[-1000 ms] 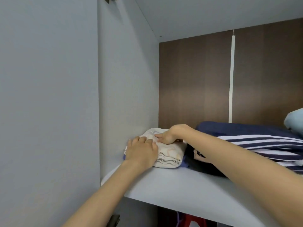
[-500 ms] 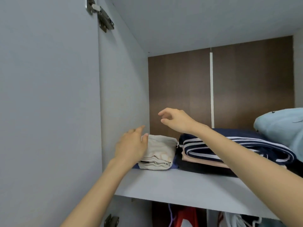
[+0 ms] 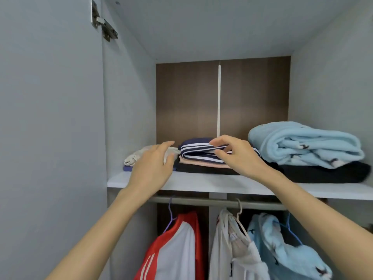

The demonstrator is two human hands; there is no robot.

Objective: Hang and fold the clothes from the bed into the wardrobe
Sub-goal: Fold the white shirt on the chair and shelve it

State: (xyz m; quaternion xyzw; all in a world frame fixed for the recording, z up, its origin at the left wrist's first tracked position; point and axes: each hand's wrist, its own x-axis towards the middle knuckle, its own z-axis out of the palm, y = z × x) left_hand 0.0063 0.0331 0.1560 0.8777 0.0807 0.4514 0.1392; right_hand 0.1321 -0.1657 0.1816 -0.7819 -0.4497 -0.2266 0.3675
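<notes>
- Left hand (image 3: 153, 166): fingers straight, slightly spread, empty, in front of the shelf's (image 3: 201, 183) left end.
- Right hand (image 3: 238, 158): fingers loosely curled, thumb apart, apparently empty.
- Cream fold (image 3: 134, 157), left end by the wall: soft, light, limp; probably best lifted from under both sides with flat palms.
- Striped top (image 3: 197, 149) on the middle pile; fleece (image 3: 302, 146) at the right end.

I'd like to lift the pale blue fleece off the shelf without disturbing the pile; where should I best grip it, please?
Probably from the front, two-handed: the pale blue fleece is bulky, its long side facing the opening. Grip beneath its lowest layer, above the black garment it lies on.
</notes>
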